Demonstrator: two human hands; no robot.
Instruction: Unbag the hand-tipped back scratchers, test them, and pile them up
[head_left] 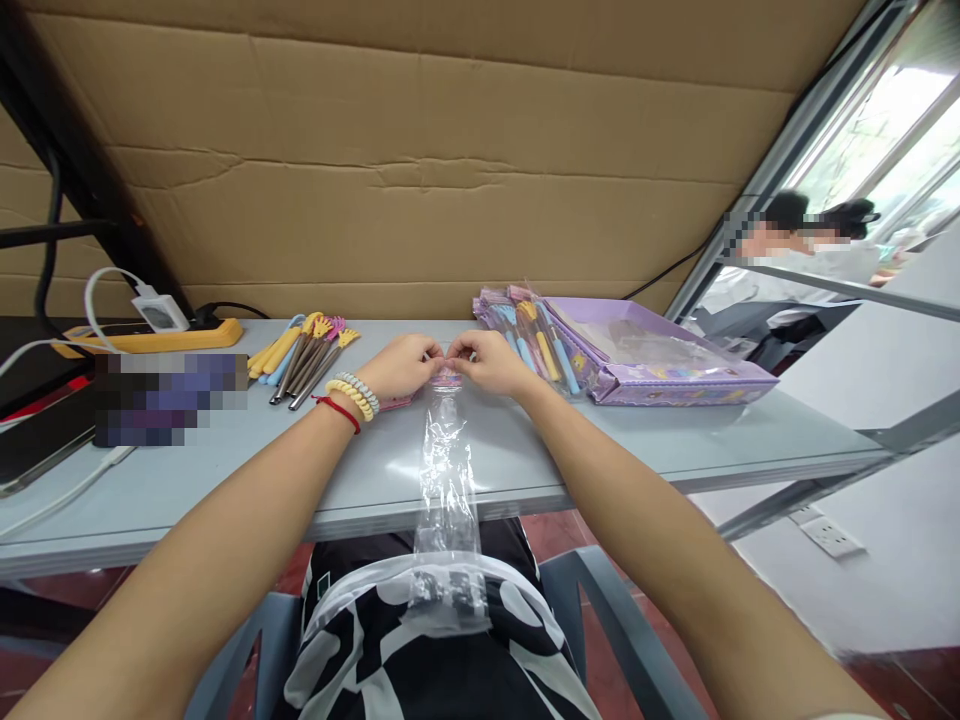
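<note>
My left hand (401, 366) and my right hand (491, 362) meet over the desk, fingertips pinched at the top end of a clear plastic bag (448, 460). A small pink printed card (448, 381) shows at that end, just under my fingers. From there the long, narrow bag runs over the desk edge and onto my lap; it looks flat. Left of my left hand lies a pile of back scratchers (315, 352) with metal rods, coloured grips and small hand-shaped heads. Part of another pink card (396, 403) peeks out below my left wrist.
Bagged back scratchers (544, 340) lean against a purple box (675, 388) holding clear plastic at right. A yellow power strip (202, 337), white charger (160, 310) and dark phone (49, 440) lie left. Cardboard (450, 230) backs the desk. Two people sit beyond the frame at right.
</note>
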